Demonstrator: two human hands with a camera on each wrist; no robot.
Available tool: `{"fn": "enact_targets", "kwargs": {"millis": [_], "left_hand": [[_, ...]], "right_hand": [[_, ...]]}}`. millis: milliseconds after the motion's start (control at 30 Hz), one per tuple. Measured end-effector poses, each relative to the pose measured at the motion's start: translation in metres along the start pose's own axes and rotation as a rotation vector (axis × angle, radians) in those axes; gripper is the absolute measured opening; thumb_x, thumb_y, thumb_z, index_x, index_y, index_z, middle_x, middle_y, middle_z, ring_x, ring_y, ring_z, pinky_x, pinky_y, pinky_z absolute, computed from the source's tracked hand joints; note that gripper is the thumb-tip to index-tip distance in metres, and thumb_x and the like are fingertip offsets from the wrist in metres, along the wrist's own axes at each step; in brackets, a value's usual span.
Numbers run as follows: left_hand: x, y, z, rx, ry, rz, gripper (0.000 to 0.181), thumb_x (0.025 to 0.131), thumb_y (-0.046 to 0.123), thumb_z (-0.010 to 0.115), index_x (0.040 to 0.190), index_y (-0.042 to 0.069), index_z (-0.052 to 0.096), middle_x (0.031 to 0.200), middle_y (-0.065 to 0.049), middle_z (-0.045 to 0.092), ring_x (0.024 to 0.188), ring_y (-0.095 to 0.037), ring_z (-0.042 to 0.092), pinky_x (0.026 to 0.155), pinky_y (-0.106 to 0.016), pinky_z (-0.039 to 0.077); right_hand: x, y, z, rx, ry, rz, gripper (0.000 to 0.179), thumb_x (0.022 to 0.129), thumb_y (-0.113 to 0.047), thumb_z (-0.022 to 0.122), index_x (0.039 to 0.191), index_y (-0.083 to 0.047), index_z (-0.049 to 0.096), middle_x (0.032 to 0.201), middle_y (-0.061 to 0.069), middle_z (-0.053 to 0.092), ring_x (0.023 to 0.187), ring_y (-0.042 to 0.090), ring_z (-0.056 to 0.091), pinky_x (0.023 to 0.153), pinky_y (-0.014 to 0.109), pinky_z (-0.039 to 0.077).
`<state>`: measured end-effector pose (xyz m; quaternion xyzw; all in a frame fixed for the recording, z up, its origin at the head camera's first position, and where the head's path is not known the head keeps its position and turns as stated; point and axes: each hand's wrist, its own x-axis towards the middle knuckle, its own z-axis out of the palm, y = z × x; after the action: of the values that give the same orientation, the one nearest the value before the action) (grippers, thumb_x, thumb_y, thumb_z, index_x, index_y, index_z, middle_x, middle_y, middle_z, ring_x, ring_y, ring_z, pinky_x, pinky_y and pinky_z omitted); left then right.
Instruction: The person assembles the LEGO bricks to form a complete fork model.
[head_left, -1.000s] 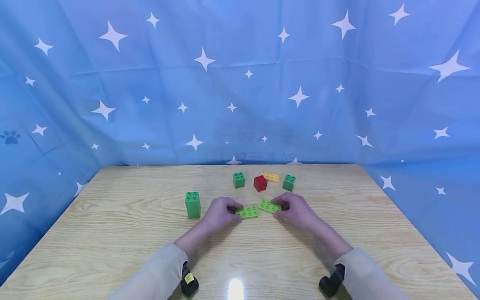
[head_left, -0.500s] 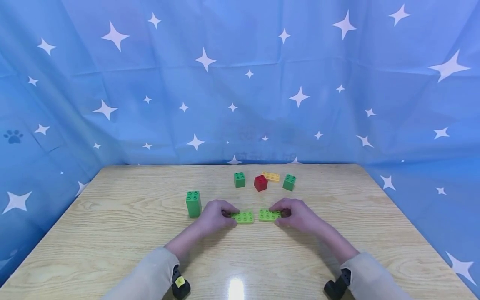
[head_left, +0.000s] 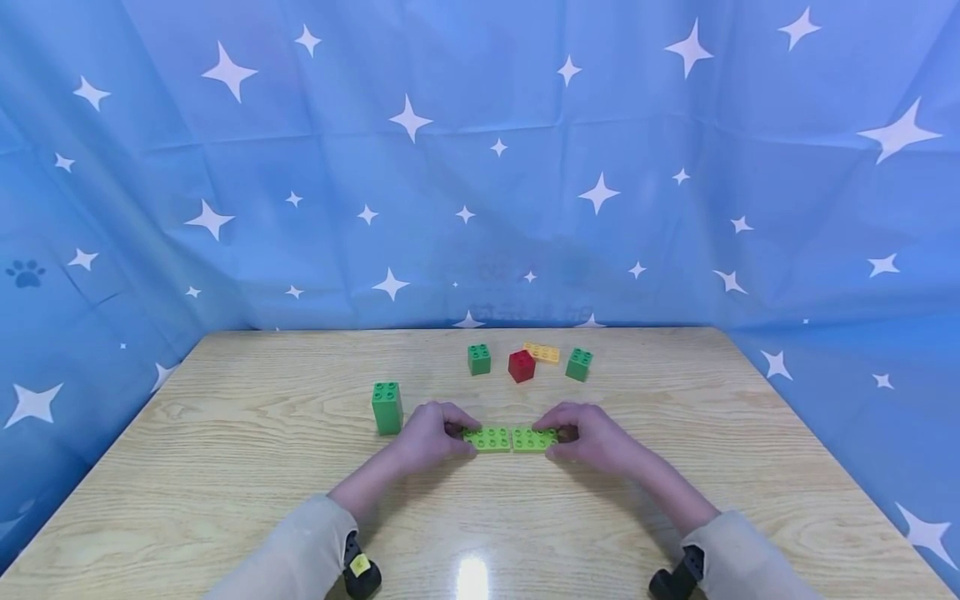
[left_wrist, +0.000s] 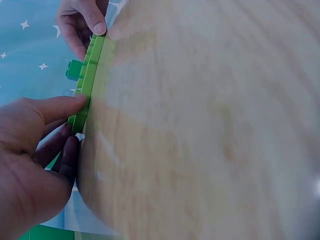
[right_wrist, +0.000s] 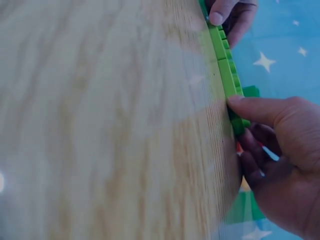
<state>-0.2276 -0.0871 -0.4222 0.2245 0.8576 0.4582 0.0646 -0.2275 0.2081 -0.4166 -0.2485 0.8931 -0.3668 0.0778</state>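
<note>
The left hand [head_left: 433, 435] pinches the outer end of one light-green brick [head_left: 489, 440] between thumb and fingers, and the right hand [head_left: 597, 435] pinches the outer end of its twin, the second light-green brick [head_left: 531, 442]. Both bricks lie studs up to the right of the tall green block [head_left: 387, 408] and a little nearer the person, the second farther right. Compared with half a second ago, the clear gap between them is down to a thin seam, and both sit slightly closer to the person; whether their ends touch, I cannot tell. They now form one straight row, so the lining-up looks nearly done. Farther back and rightward of the tall block, a small green block [head_left: 478, 360], a red block [head_left: 521, 367], a yellow brick [head_left: 543, 353] and another green block [head_left: 578, 365] remain where they were.
</note>
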Motion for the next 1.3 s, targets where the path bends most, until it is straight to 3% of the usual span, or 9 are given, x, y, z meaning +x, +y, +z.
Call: {"fn": "enact_targets", "kwargs": {"millis": [1300], "left_hand": [[0.0, -0.0003, 0.0008, -0.002, 0.001, -0.015, 0.028, 0.08, 0.001, 0.085, 0.107, 0.005, 0.08, 0.103, -0.004, 0.075, 0.086, -0.015, 0.061, 0.075, -0.027, 0.052]], "right_hand": [[0.003, -0.0055, 0.0043, -0.001, 0.006, 0.019, 0.041, 0.085, -0.008, 0.084, 0.124, -0.008, 0.072, 0.104, -0.001, 0.067, 0.086, 0.02, 0.054, 0.071, 0.027, 0.047]]}}
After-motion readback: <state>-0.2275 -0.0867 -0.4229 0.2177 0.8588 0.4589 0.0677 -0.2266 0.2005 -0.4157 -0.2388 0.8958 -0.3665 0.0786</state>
